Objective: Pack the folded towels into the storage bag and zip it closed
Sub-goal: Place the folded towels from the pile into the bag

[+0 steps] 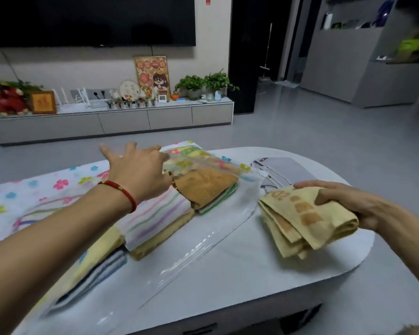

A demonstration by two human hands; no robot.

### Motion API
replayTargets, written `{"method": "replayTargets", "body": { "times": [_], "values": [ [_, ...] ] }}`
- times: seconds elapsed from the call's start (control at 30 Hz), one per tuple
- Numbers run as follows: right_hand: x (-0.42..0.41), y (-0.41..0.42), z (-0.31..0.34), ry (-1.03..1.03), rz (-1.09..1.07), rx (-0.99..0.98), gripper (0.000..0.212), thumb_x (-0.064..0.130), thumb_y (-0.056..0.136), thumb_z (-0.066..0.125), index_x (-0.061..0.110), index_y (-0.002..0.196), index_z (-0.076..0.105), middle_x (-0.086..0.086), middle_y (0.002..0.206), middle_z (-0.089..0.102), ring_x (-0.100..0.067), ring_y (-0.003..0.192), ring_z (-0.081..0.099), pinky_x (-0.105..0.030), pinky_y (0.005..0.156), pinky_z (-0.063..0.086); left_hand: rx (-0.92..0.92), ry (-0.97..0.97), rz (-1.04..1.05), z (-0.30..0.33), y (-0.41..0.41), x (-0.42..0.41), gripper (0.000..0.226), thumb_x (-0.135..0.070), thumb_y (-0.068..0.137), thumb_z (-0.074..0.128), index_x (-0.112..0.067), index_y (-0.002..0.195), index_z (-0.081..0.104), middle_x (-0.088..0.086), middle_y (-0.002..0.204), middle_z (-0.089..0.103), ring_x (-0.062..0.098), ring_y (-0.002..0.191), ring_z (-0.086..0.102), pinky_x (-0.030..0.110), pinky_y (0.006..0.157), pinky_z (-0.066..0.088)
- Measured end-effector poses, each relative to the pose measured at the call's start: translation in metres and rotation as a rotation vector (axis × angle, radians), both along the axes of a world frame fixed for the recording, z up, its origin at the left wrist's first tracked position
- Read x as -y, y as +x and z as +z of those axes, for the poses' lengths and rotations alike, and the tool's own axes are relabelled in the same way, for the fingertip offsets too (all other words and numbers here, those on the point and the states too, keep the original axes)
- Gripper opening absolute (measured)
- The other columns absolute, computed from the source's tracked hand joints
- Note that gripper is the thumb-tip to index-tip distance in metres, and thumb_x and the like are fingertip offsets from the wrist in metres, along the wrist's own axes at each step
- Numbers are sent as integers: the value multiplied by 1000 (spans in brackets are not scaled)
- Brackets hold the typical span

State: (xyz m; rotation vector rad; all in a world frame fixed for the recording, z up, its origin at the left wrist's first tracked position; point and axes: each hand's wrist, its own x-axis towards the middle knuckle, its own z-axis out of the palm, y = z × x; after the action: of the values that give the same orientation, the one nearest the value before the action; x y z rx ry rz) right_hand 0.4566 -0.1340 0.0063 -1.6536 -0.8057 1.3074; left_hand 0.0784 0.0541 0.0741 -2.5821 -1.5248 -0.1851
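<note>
A clear storage bag point(211, 235) printed with flowers lies across the white table point(264, 269), its open mouth facing right. Inside it are several folded towels: an orange one point(203, 187), a striped one point(155, 213) and a yellow one point(99, 250). My left hand point(138, 170) reaches over the bag with fingers spread, touching its upper layer near the orange towel. My right hand point(341, 199) holds a folded yellow towel with orange blocks point(300, 221) just right of the bag's mouth, above the table.
A grey folded item point(283, 172) lies on the table behind the held towel. Beyond the table are open floor and a low TV cabinet point(121, 122) with plants and frames. The table's rounded edge point(363, 259) is close on the right.
</note>
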Motion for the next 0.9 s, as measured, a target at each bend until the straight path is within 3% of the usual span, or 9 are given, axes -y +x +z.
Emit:
{"method": "replayTargets", "body": {
  "times": [0.1,0.27,0.33,0.43,0.53,0.6,0.67,0.8,0.9],
  "values": [
    [8,-44,10,11,232,-159,44,6,87,67,20,128,72,-17,136,68,-35,110,72,-41,83,62,-28,6,12,16,9,-2,54,-53,84,54,-34,134,55,-8,148,49,35,138,34,85,102,5],
    [-51,-153,10,70,567,-152,47,7,88,70,22,133,70,-17,140,65,-33,113,65,-42,93,57,-25,24,58,39,8,2,47,-40,83,57,-23,127,58,-1,132,60,36,132,38,84,102,4],
    [-85,-192,1,147,523,-190,46,6,88,68,25,130,71,-19,133,68,-32,111,62,-45,96,54,-31,34,75,46,9,2,48,-39,82,58,-22,127,58,2,123,63,36,131,38,85,101,5],
    [-134,-229,-13,311,210,-305,42,5,89,68,31,122,74,-11,119,75,-25,100,70,-46,94,57,-55,54,89,53,9,-1,45,-42,82,57,-24,124,60,3,117,64,37,131,39,86,100,5],
    [-165,-237,-33,268,-11,-228,48,7,92,68,32,133,63,-10,112,73,-28,94,69,-48,94,57,-74,64,92,54,8,-4,44,-43,82,55,-25,121,61,0,121,64,36,130,39,86,99,4],
    [-176,-235,-48,172,-6,-137,57,1,93,66,21,145,52,-18,112,68,-33,89,67,-53,97,58,-68,67,86,51,9,-7,42,-44,83,56,-25,121,61,0,119,64,36,130,39,86,99,3],
    [-183,-236,-57,159,1,-119,58,-6,94,64,14,146,48,-26,108,65,-36,84,66,-50,87,62,-78,63,72,47,9,-8,43,-46,85,56,-25,122,60,-1,124,63,35,130,39,87,99,2],
    [-185,-234,-54,124,38,65,54,-2,93,59,22,141,53,-16,96,65,-24,61,59,-33,57,55,-92,77,44,39,12,-6,47,-47,84,55,-24,125,59,-3,137,56,35,131,38,86,101,4],
    [-170,-214,-45,83,231,180,50,5,91,59,24,138,54,-11,92,70,-18,56,62,-30,55,57,-102,93,7,30,14,-2,48,-48,84,55,-25,126,61,-3,150,45,36,135,35,84,102,8]
  ]
}}
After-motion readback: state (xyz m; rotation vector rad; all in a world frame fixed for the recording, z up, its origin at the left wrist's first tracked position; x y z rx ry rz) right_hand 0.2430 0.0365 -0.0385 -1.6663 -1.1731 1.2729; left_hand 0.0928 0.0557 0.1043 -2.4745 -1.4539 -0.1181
